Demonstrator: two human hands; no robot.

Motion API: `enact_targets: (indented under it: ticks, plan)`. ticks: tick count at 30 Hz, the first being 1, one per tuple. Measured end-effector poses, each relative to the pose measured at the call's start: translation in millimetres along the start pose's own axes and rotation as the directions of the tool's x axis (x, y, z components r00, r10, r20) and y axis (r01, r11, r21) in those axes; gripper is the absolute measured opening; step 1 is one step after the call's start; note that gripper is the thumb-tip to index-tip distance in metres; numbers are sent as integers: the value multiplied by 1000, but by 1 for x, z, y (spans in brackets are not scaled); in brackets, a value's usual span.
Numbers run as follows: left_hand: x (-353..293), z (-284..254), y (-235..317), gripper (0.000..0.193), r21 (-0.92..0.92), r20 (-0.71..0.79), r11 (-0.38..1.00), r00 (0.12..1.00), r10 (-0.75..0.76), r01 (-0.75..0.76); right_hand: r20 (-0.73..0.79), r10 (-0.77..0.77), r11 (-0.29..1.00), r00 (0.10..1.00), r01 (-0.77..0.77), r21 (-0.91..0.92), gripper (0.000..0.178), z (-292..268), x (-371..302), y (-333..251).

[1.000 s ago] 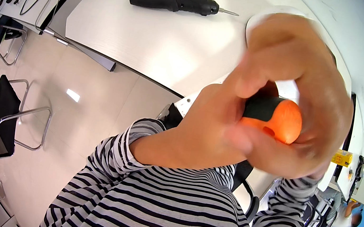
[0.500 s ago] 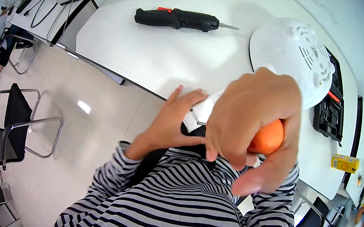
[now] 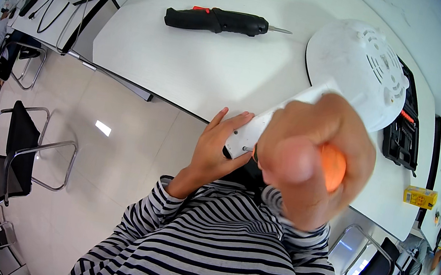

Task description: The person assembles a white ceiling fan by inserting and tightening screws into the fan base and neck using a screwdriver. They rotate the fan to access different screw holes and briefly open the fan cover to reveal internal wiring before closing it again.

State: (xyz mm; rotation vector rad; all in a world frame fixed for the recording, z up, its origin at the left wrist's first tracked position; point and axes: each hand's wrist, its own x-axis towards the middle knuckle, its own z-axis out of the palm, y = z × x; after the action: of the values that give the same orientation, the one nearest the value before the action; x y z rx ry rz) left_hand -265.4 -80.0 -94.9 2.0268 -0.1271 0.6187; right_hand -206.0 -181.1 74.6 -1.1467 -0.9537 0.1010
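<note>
My right hand (image 3: 316, 159) is closed around the orange handle of a screwdriver (image 3: 332, 168). A short piece of its metal shaft shows at the near end of a long white plastic part (image 3: 247, 133); my right hand hides much of both. My left hand (image 3: 216, 145) grips that near end, fingers along its left side and thumb beneath. The white part slants up to the right, toward a round white vented housing (image 3: 339, 58) on the table; whether they are joined I cannot tell. Further left lies a black cordless screwdriver (image 3: 219, 21) with a red switch, its bit pointing right.
The white table (image 3: 146, 61) has its front edge just ahead of me. An opened black tool case (image 3: 398, 141) sits behind the housing at right, with a yellow box (image 3: 419, 197) nearer. Black chairs (image 3: 23, 133) stand on both sides. Two people are in the background.
My right hand has turned on the screwdriver handle, its thumb swinging up and over, and shifted slightly right. More of the white part shows. My left hand keeps its place on the end.
</note>
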Motion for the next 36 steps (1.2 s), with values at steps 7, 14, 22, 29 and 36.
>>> enact_targets:
  ticks: [7,14,22,29,36]
  plan:
    - [6,-8,8,58,2,33,1000,999,-30,30,658,-151,843,738,-251,476,24,-19,33,32]
    - [2,-5,10,56,-16,8,999,999,-47,47,-44,76,977,996,-66,205,20,5,-8,6]
    - [1,-2,3,54,-16,-41,1000,999,-1,1,-27,33,996,999,-31,83,21,15,-3,7]
    - [2,-10,3,50,1,67,1000,998,-14,14,734,-188,819,653,-308,484,20,-15,36,45]
    - [0,-6,11,50,4,-29,999,998,-53,53,-103,95,991,990,-84,103,29,0,-4,15]
